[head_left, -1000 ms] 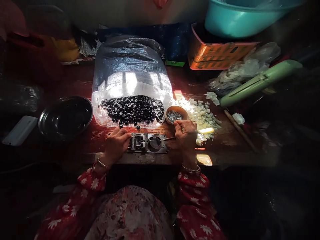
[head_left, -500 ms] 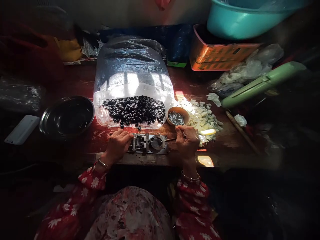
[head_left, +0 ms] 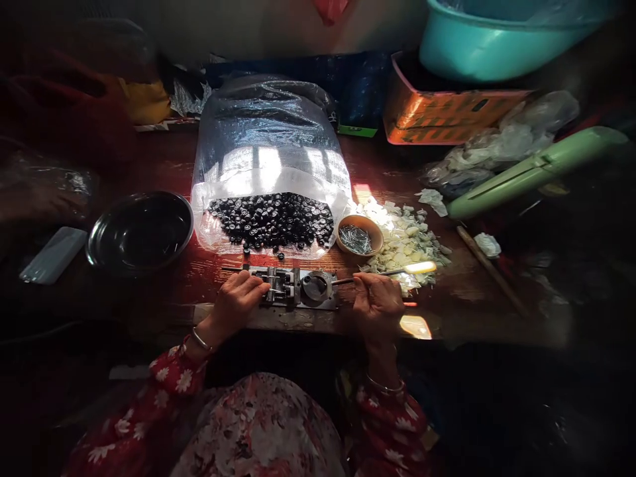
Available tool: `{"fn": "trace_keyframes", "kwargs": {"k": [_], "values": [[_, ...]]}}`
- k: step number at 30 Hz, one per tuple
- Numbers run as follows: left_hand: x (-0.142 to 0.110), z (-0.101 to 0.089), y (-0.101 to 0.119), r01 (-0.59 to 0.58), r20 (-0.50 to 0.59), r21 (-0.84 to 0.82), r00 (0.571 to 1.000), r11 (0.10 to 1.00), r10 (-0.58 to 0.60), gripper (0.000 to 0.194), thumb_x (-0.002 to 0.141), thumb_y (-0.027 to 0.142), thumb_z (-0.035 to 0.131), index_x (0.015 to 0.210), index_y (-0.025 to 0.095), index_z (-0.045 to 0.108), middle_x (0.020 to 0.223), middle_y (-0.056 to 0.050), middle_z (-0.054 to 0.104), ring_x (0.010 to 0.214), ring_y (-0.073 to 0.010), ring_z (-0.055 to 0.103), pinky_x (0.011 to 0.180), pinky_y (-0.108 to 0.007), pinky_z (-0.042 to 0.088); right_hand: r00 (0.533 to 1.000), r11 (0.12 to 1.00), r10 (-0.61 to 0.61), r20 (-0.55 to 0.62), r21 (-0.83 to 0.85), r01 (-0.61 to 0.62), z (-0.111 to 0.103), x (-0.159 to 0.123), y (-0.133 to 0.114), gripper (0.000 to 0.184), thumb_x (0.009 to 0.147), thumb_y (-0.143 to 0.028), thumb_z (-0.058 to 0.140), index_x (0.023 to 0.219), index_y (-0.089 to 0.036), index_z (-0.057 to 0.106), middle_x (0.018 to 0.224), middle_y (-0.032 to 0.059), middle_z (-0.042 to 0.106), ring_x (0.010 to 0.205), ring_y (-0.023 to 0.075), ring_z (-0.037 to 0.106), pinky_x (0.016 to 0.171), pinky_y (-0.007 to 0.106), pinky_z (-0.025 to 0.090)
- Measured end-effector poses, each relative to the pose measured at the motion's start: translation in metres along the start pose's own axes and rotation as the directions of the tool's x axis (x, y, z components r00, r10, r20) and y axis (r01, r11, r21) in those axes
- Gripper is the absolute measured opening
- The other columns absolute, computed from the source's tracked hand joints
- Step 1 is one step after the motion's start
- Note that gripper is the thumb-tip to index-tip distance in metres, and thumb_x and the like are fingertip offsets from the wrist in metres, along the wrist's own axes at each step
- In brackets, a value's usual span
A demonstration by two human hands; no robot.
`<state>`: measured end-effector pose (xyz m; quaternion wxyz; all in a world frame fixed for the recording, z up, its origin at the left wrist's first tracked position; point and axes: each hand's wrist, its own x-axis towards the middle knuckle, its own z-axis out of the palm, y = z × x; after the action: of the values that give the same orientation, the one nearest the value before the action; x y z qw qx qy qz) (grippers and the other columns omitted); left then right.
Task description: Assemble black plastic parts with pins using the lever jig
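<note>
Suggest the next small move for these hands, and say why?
Probably ease the thin rod in the right hand toward the round recess of the metal jig, with the left hand steadying it: the rod's tip sits at the recess's edge, and the left fingers rest on the jig's other end.

Your worn wooden table [head_left: 163,298] is carrying quite a load, lol: a clear plastic bag of black buttons [head_left: 271,165] is sitting at 12 o'clock, a steel bowl [head_left: 140,232] at 9, a small tan bowl of metal pins [head_left: 360,235] and pale chips [head_left: 405,242] around 2, and a metal jig [head_left: 293,287] at 6.
</note>
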<state>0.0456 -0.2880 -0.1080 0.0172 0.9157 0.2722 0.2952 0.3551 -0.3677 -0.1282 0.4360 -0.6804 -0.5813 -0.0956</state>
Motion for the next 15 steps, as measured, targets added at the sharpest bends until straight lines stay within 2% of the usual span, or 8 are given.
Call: {"fn": "trace_keyframes", "kwargs": {"k": [6, 10, 12, 15], "values": [[-0.005, 0.002, 0.007, 0.031, -0.041, 0.018, 0.999, 0.999, -0.03, 0.02, 0.103, 0.012, 0.052, 0.107, 0.019, 0.07, 0.092, -0.004, 0.074, 0.082, -0.0206, 0.058, 0.078, -0.036, 0.048, 0.999, 0.998, -0.046, -0.002, 0.033, 0.046, 0.003, -0.014, 0.005, 0.016, 0.102, -0.031, 0.063, 0.1, -0.025, 0.077, 0.094, 0.0088, 0.079, 0.087, 0.0298, 0.071, 0.082, 0.046, 0.055], [-0.011, 0.008, 0.01, 0.072, -0.051, 0.018, 0.996, 0.997, -0.071, 0.017, 0.102, 0.017, 0.054, 0.104, 0.02, 0.071, 0.093, -0.004, 0.073, 0.085, -0.0195, 0.061, 0.077, -0.035, 0.049, 0.996, 0.999, -0.027, -0.084, 0.039, 0.031, 0.011, -0.026, 0.02, 0.015, 0.097, -0.039, 0.068, 0.096, -0.029, 0.08, 0.09, 0.0082, 0.08, 0.077, 0.0324, 0.073, 0.078, 0.049, 0.057], [-0.014, 0.012, 0.01, 0.093, -0.095, 0.023, 0.991, 0.995, -0.091, 0.014, 0.1, 0.019, 0.057, 0.102, 0.021, 0.071, 0.095, -0.004, 0.073, 0.086, -0.019, 0.062, 0.078, -0.035, 0.05, 0.999, 1.0, -0.012, -0.048, 0.02, 0.013, 0.013, -0.028, 0.028, 0.023, 0.096, -0.044, 0.066, 0.096, -0.026, 0.08, 0.091, 0.0099, 0.081, 0.08, 0.0329, 0.075, 0.081, 0.049, 0.058], [-0.016, 0.012, 0.01, 0.124, -0.166, -0.002, 0.978, 0.992, -0.122, 0.011, 0.097, 0.018, 0.06, 0.101, 0.021, 0.07, 0.095, -0.004, 0.071, 0.086, -0.0185, 0.062, 0.079, -0.034, 0.052, 0.994, 0.994, -0.104, -0.042, 0.013, 0.105, 0.007, -0.024, 0.035, 0.028, 0.098, -0.042, 0.062, 0.096, -0.02, 0.08, 0.089, 0.0105, 0.081, 0.075, 0.0304, 0.076, 0.078, 0.044, 0.059]]}}
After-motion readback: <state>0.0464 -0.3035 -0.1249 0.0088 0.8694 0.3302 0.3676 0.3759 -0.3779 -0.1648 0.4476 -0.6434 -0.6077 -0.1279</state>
